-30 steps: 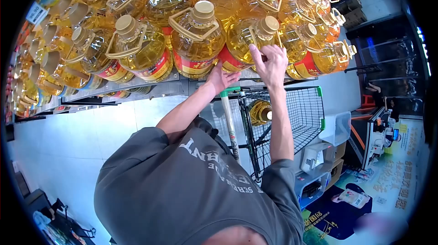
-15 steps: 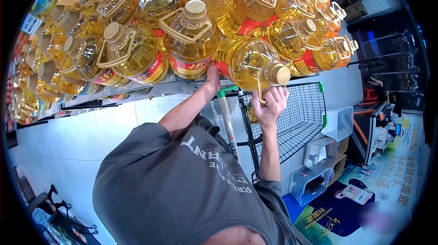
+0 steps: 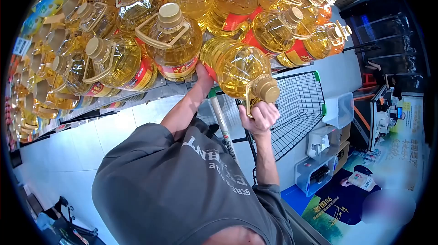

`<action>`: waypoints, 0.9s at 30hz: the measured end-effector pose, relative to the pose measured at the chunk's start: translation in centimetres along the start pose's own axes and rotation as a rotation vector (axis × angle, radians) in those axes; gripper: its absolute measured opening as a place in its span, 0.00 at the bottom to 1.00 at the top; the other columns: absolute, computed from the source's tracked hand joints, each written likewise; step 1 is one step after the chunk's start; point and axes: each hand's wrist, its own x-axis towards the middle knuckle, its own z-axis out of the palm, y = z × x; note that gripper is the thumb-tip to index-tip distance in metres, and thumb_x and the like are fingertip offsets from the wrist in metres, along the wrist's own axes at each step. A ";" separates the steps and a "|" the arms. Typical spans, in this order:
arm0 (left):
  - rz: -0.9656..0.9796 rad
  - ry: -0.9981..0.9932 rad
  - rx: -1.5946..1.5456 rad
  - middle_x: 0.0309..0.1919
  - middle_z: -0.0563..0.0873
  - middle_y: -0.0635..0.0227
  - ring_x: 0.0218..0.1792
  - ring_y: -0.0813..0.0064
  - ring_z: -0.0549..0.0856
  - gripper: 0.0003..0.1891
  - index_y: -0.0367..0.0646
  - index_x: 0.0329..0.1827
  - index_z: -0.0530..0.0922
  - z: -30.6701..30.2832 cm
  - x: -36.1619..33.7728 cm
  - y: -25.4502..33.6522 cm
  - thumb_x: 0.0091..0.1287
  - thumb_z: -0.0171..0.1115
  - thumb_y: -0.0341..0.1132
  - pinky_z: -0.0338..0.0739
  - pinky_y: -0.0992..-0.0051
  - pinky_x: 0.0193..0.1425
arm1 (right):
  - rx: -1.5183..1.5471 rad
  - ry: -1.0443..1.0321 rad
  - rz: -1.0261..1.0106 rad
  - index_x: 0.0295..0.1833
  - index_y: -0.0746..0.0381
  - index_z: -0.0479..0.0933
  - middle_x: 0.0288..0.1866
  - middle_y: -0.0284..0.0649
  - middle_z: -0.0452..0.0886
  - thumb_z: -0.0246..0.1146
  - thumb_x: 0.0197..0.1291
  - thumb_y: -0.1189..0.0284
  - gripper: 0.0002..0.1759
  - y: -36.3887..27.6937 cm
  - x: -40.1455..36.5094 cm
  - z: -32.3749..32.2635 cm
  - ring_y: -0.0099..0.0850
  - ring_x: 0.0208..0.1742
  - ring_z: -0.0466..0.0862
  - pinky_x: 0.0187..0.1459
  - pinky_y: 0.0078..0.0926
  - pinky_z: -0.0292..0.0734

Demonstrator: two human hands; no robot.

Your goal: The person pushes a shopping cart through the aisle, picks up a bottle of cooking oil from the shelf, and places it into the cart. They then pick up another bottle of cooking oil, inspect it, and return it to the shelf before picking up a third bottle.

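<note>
A large clear bottle of golden cooking oil (image 3: 239, 69) with a red label leans out of the front row, its gold cap towards me. My right hand (image 3: 259, 118) is closed around its handle (image 3: 248, 101). My left hand (image 3: 204, 77) is at the low end of this bottle, beside its base, with the fingers hidden behind it. Just left of it, an upright oil bottle (image 3: 175, 46) stands at the display's edge. A shopping cart (image 3: 299, 108) with black wire mesh and green corners is behind and right of my right hand.
Many more oil bottles (image 3: 123, 60) stand packed in rows on the display. The cart's pale handle bar (image 3: 221, 119) runs close to my body. Clear plastic bins (image 3: 315, 169) stand on the floor to the right. Farther right is a counter (image 3: 376, 117).
The tilted oil bottle has come slightly farther out from the row, towards my body and the cart, with my right hand on its handle. The whole view has shifted a little.
</note>
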 end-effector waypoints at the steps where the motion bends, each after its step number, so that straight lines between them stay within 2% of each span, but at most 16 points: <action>1: -0.006 0.011 -0.011 0.60 0.80 0.63 0.61 0.63 0.78 0.27 0.45 0.62 0.75 -0.1 0.2 0.1 0.74 0.40 0.55 0.71 0.63 0.67 | -0.008 -0.022 0.017 0.14 0.57 0.61 0.14 0.34 0.67 0.73 0.43 0.73 0.24 -0.6 0.4 0.0 0.31 0.14 0.67 0.18 0.25 0.60; 6: 0.112 -0.012 0.027 0.61 0.80 0.63 0.62 0.62 0.77 0.29 0.45 0.62 0.74 0.4 0.7 -0.5 0.73 0.39 0.57 0.71 0.60 0.67 | -0.097 0.074 0.053 0.15 0.57 0.61 0.12 0.34 0.65 0.72 0.47 0.75 0.23 -0.7 3.2 -0.1 0.29 0.11 0.63 0.17 0.26 0.55; 8: 0.191 0.036 0.098 0.61 0.79 0.63 0.63 0.60 0.76 0.31 0.44 0.63 0.74 2.1 -0.3 -0.4 0.73 0.38 0.59 0.71 0.58 0.68 | -0.139 0.094 0.073 0.14 0.56 0.60 0.12 0.32 0.62 0.74 0.46 0.72 0.26 -1.0 4.5 0.0 0.28 0.10 0.62 0.16 0.26 0.54; 9: 0.188 0.017 0.096 0.61 0.79 0.63 0.63 0.60 0.76 0.31 0.44 0.63 0.74 2.9 -0.7 -0.4 0.73 0.38 0.59 0.71 0.58 0.68 | -0.165 0.107 0.076 0.14 0.56 0.59 0.11 0.32 0.61 0.75 0.46 0.70 0.27 -1.1 5.1 0.1 0.28 0.10 0.61 0.15 0.26 0.55; 11: 0.163 -0.150 -0.050 0.62 0.79 0.60 0.63 0.59 0.76 0.35 0.42 0.64 0.73 4.1 -1.7 -0.3 0.72 0.36 0.63 0.70 0.56 0.69 | -0.204 0.103 0.030 0.14 0.56 0.59 0.11 0.32 0.61 0.76 0.46 0.68 0.28 -1.7 6.5 -0.1 0.28 0.10 0.61 0.15 0.25 0.55; 12: 0.120 -0.204 -0.087 0.62 0.78 0.58 0.63 0.56 0.77 0.38 0.41 0.65 0.72 5.8 -3.2 0.0 0.71 0.35 0.64 0.70 0.55 0.69 | -0.234 0.081 -0.001 0.14 0.56 0.59 0.11 0.32 0.61 0.76 0.47 0.67 0.29 -2.1 7.3 -0.4 0.27 0.10 0.62 0.15 0.25 0.56; 13: 0.115 -0.214 -0.094 0.62 0.78 0.58 0.63 0.56 0.77 0.38 0.41 0.65 0.72 6.0 -3.3 -0.1 0.71 0.35 0.64 0.70 0.55 0.69 | -0.244 0.082 -0.009 0.14 0.56 0.59 0.11 0.32 0.61 0.76 0.47 0.67 0.29 -2.6 7.9 -0.9 0.27 0.10 0.62 0.15 0.25 0.56; 15: 0.035 -0.357 -0.115 0.62 0.78 0.56 0.62 0.55 0.77 0.38 0.41 0.65 0.72 5.9 -3.8 0.2 0.71 0.34 0.65 0.71 0.54 0.68 | -0.237 0.044 -0.071 0.14 0.57 0.60 0.11 0.31 0.62 0.78 0.46 0.69 0.28 -3.9 9.2 -2.0 0.27 0.10 0.62 0.15 0.25 0.54; 16: 0.038 -0.351 -0.068 0.63 0.76 0.51 0.63 0.54 0.76 0.37 0.36 0.67 0.70 7.7 -5.5 0.5 0.68 0.38 0.59 0.73 0.56 0.67 | -0.260 0.037 -0.103 0.15 0.57 0.62 0.11 0.30 0.62 0.79 0.46 0.66 0.28 -4.6 9.6 -2.6 0.25 0.10 0.63 0.15 0.24 0.55; 17: 0.035 -0.349 -0.073 0.63 0.76 0.51 0.63 0.54 0.76 0.37 0.36 0.67 0.70 9.4 -7.0 0.9 0.68 0.38 0.59 0.73 0.56 0.67 | -0.263 0.031 -0.104 0.15 0.57 0.62 0.11 0.30 0.62 0.79 0.46 0.66 0.28 -5.6 10.3 -3.9 0.25 0.10 0.63 0.15 0.24 0.55; 19: 0.018 -0.283 0.133 0.63 0.76 0.50 0.62 0.55 0.77 0.35 0.35 0.67 0.70 11.0 -9.4 1.5 0.69 0.40 0.56 0.74 0.57 0.66 | -0.336 -0.029 -0.156 0.15 0.58 0.65 0.11 0.29 0.62 0.79 0.48 0.61 0.28 -8.0 12.0 -6.8 0.23 0.11 0.63 0.15 0.23 0.55; 21: -0.085 -0.204 0.087 0.63 0.76 0.50 0.63 0.55 0.76 0.35 0.34 0.68 0.68 11.0 -9.9 1.7 0.71 0.41 0.56 0.71 0.56 0.68 | -0.350 0.046 -0.181 0.15 0.60 0.66 0.12 0.29 0.61 0.78 0.50 0.57 0.29 -9.5 13.3 -8.8 0.23 0.12 0.63 0.14 0.23 0.54; 23: -0.234 -0.175 -0.005 0.63 0.77 0.55 0.61 0.58 0.77 0.28 0.38 0.65 0.71 10.7 -11.6 1.7 0.73 0.43 0.51 0.68 0.57 0.69 | -0.403 0.143 -0.228 0.15 0.61 0.65 0.11 0.30 0.61 0.77 0.51 0.56 0.30 -10.1 14.5 -10.5 0.23 0.12 0.62 0.15 0.21 0.53; 25: -0.341 -0.159 0.024 0.64 0.76 0.58 0.64 0.59 0.76 0.27 0.38 0.67 0.69 11.2 -14.8 2.4 0.75 0.43 0.49 0.66 0.58 0.70 | -0.507 0.176 -0.191 0.16 0.61 0.66 0.11 0.29 0.63 0.78 0.50 0.56 0.30 -10.2 15.6 -11.9 0.20 0.12 0.62 0.16 0.19 0.53; 27: -0.421 -0.160 0.270 0.65 0.76 0.59 0.65 0.60 0.75 0.28 0.39 0.69 0.67 12.2 -18.4 3.3 0.76 0.43 0.50 0.66 0.58 0.70 | -0.598 0.208 -0.082 0.17 0.62 0.70 0.12 0.28 0.65 0.78 0.51 0.58 0.27 -9.4 16.4 -12.3 0.17 0.13 0.62 0.18 0.15 0.54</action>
